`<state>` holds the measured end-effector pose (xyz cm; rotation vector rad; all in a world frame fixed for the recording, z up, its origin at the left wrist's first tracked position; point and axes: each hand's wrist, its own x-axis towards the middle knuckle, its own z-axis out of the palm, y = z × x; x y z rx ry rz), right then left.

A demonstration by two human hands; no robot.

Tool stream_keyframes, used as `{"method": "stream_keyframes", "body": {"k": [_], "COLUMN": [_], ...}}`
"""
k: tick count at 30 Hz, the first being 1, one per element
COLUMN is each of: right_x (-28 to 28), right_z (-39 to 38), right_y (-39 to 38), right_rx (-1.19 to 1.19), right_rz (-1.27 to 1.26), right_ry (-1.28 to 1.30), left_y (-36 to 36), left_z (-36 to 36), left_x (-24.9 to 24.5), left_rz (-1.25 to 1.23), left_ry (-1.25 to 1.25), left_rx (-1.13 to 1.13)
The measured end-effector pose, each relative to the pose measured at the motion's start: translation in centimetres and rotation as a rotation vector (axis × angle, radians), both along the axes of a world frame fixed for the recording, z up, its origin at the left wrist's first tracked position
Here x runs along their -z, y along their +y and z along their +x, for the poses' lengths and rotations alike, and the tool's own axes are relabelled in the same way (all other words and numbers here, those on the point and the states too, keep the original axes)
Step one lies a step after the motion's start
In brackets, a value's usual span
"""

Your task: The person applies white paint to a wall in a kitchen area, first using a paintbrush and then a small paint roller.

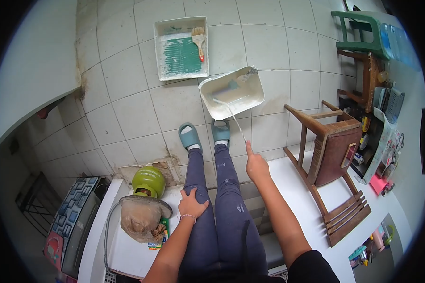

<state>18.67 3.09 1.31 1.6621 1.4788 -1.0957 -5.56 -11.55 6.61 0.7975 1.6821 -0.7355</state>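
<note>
My right hand (257, 167) is closed around a long, thin, whitish stick (238, 123), index finger stretched along it. The stick's far end reaches down into a cream rectangular tub (208, 100), which stands on the floor just beyond my feet. White residue marks the tub's inner walls, and its far right corner looks ragged. My left hand (193, 203) lies on my left leg near the knee, fingers spread, holding nothing. Behind the tub is a white paint tray (158, 56) with a green ribbed bottom, and a paintbrush (198, 41) with a red-tipped handle lies in it.
A green gas cylinder (148, 181) and a brown plastic-wrapped bundle (141, 219) stand close to my left. At right, a wooden chair (337, 151) lies tipped near a cluttered shelf (377, 141). A green plastic stool (358, 35) is at the far right. Pale tiles (269, 47) cover the floor.
</note>
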Motion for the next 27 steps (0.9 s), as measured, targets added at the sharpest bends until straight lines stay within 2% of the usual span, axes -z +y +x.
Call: {"method": "stream_keyframes", "body": {"k": [4,11,16,19,23,27], "right_x": [-1.4,-0.9,0.7,1.6,3.6,3.1], "right_z": [0.9,0.2,2.1,1.6,-0.5,-0.3], "right_y": [-1.4,0.0,-2.1,-2.8,-1.6,-1.5], "right_rx": [-0.001,0.031,0.044,0.024,0.011,0.016], "right_rz": [-0.06,-0.02,0.037,-0.075,0.002,0.009], "right_ry": [-0.045,-0.026,0.072,0.016,0.028,0.007], "left_y": [1.1,0.8,0.3,0.6,1.1,1.0], "left_z": [-0.4,-0.3,-0.3,0.1,0.2,0.4], "left_x": [-0.1,0.5,0.7,0.8,0.7,0.5], "left_rz": [-0.013,0.013,0.044,0.05,0.036,0.045], "left_ry": [-0.017,0.01,0.016,0.022,0.029,0.037], "left_rx": [0.003,0.043,0.053,0.07,0.085,0.105]}}
